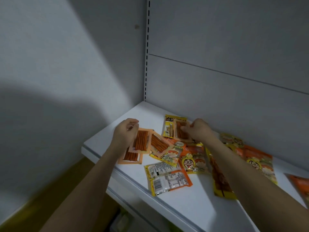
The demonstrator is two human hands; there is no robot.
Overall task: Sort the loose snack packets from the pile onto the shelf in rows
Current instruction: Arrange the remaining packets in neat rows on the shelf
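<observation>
A: Nearest, a yellow packet (168,179) lay back-side up by the front edge of the shelf (192,208), its barcode showing. What lay beyond it?

B: Beyond lay the pile (189,156) of cartoon-faced yellow and orange packets, overlapping at odd angles. Another yellow packet (220,185) sat partly under the right forearm, so its extent could not be told.

A: And the hands?

B: The left hand (125,133) pinched the top of an orange packet (141,140) between thumb and curled fingers, above two more of the same kind, one (131,156) nearer and one (158,143) to its right. Farther back, the right hand (198,128) had its fingers curled round a clear packet (181,132) of sticks, which stood just beside a tall yellow packet (168,126) near the back wall (217,84).

A: How should the step be done well?

B: Probably by squaring like packets edge to edge: lift each one clear of its neighbours, lay it flat, and align its long side with the packet already placed, so that the row would run straight along the wall.

A: Any containers?

B: None showed; the shelf alone bore everything.
</observation>
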